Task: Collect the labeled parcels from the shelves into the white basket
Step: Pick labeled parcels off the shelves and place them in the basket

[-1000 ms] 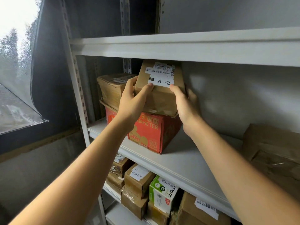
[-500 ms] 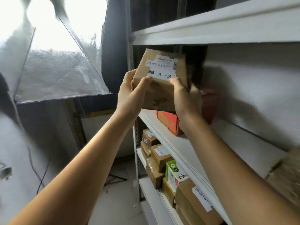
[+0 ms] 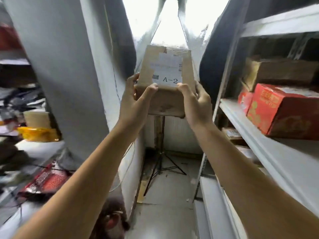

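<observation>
STOREROOM AISLE: A person holds a brown cardboard parcel (image 3: 164, 102) at arm's length in a narrow aisle. It is in mid-air, clear of the shelves, and its white label (image 3: 168, 71) reading "A-2" faces the camera.

The left hand (image 3: 136, 102) grips the parcel's left side. Its fingers (image 3: 132, 81) curl round the edge and its thumb lies across the near top corner. The right hand (image 3: 196, 104) grips the right side in the same way, thumb pressed just below the label and the other digits wrapped round the box's right side.

Behind the parcel, a bright window (image 3: 169, 23) covered with translucent sheeting washes out the far end of the aisle. Grey metal shelving (image 3: 259, 133) runs along the right. On one board lies a red carton (image 3: 283, 111) with gold print, and a worn brown carton (image 3: 279, 69) sits above and behind it. Further parcels show dimly on the board below.

A black tripod (image 3: 160, 152) stands on the pale floor (image 3: 164, 213) directly beneath the raised parcel, near the far wall. A broad grey pillar (image 3: 65, 66) fills the frame left of centre. Beyond it, blurred clutter covers the surfaces at left, among it a yellow bag (image 3: 38, 133) and a red mesh item (image 3: 50, 180).
</observation>
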